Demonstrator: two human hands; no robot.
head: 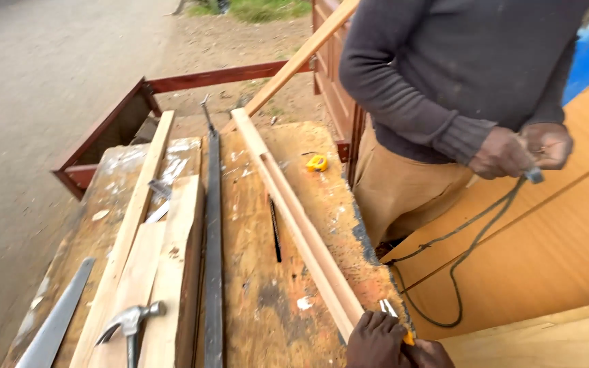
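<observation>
Long pale wood strip [301,225] lies lengthwise on the scarred bench [267,307], near end at the front edge; hand [376,341] there is curled shut on a small yellow-handled tool [397,320], touching that end; second hand [431,354] mostly cropped, grip unclear; hammer [131,324] lies left.

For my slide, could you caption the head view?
Hand grips long pale wooden strip on worn workbench; a co-worker handles cord.

At the bottom edge of the frame, right of centre, the person's two hands sit close together. The left hand [376,341] shows its back, fingers curled down in a loose fist. The right hand [427,354] is touching it, mostly cut off by the frame, its grip unclear.
</observation>
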